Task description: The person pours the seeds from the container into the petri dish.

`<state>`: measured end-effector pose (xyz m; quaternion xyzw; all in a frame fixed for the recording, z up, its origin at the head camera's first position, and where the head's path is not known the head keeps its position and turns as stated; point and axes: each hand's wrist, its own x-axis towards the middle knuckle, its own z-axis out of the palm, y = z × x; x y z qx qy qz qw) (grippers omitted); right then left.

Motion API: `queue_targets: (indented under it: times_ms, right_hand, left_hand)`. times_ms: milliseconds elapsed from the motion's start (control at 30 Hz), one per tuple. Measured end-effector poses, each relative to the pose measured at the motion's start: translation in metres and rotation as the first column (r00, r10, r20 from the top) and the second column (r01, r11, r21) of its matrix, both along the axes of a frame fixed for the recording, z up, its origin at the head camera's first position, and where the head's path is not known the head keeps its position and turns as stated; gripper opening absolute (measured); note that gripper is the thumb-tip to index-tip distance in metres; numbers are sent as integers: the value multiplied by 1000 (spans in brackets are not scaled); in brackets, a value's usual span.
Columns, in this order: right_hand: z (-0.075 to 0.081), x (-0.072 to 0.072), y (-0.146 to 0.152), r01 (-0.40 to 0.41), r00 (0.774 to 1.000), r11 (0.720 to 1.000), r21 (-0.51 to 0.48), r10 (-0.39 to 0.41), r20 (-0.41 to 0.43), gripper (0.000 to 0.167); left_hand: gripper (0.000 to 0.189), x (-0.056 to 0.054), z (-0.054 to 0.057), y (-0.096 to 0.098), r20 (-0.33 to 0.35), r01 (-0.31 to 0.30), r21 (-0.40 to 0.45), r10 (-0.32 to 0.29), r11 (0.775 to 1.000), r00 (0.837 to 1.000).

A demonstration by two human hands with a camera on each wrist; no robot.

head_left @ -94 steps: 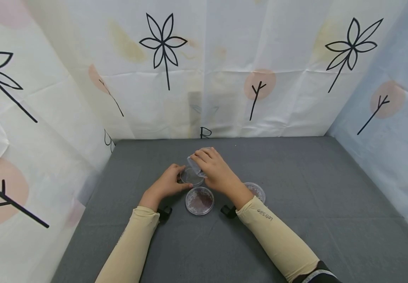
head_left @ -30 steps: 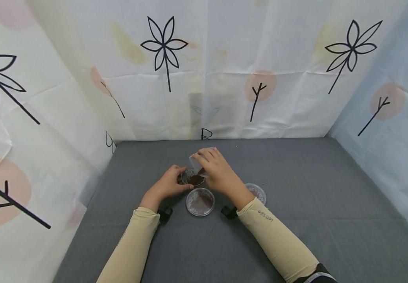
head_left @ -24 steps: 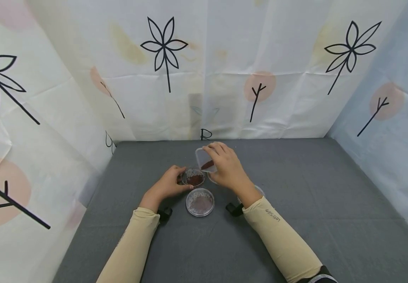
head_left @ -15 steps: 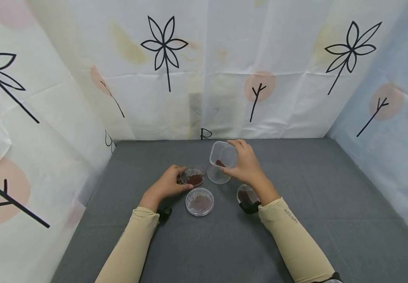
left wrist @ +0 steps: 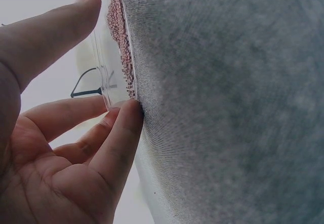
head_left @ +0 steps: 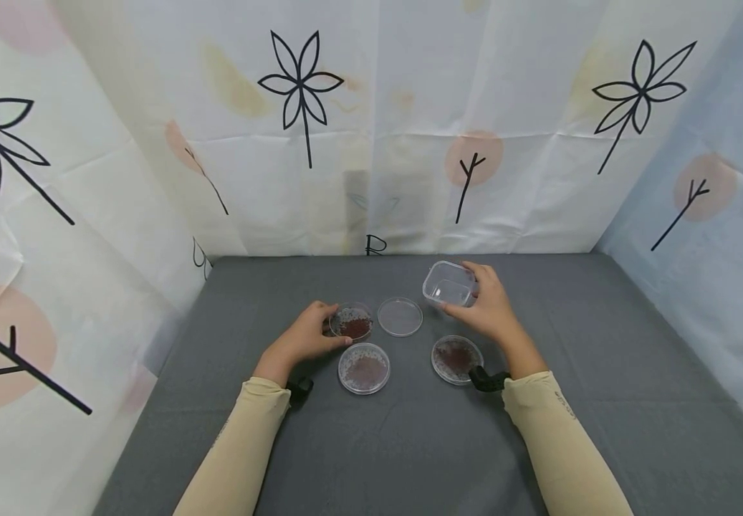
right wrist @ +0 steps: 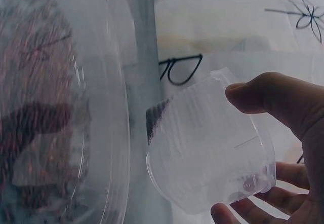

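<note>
My left hand [head_left: 302, 335] holds a clear petri dish [head_left: 353, 324] by its sides on the grey table, thumb at the near side and fingers at the far side. Reddish-brown granules [left wrist: 120, 39] lie in a heap inside it. Off to the right, my right hand [head_left: 489, 304] grips a clear, square plastic tub [head_left: 450, 284] between thumb and fingers, raised above the table. A few dark red granules [right wrist: 158, 116] show in one corner of the tub in the right wrist view. Between the hands lies a bare, clear round lid [head_left: 400, 317].
Nearer the person is a lidded petri dish [head_left: 364, 369] with brownish contents. Another petri dish [head_left: 456, 360] with dark red granules stands below the right hand, close by the black wrist strap [head_left: 489, 380]. Printed white cloth [head_left: 403, 143] hangs behind the grey table [head_left: 371, 451].
Granules have gone from the tub into the left-hand dish. My right hand has then carried the tub rightward, uncovering the lid and right-hand dish. My left hand stays in place.
</note>
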<state>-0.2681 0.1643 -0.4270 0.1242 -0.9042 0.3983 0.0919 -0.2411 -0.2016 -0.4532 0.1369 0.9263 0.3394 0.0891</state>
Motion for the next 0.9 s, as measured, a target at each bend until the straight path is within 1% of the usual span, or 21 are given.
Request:
queue_targets:
  times_ms: [367, 533, 700, 900]
  right_hand:
    - [-9, -5, 21, 33, 999, 999, 6, -33, 29, 90]
    - [-11, -6, 25, 42, 998, 999, 34, -43, 48, 90]
    - [-12, -5, 26, 48, 997, 997, 61, -51, 52, 89]
    - [-9, -4, 29, 64, 995, 996, 56, -68, 71, 88]
  left_hand:
    - [85, -1, 0, 0, 3, 2, 3, -2, 1000, 1000]
    - [85, 0, 0, 0, -3, 4, -4, -4, 1000, 1000]
    - [85, -1, -1, 0, -2, 2, -6, -2, 1000, 1000]
    - [85, 0, 0, 0, -6, 3, -4, -3, 1000, 1000]
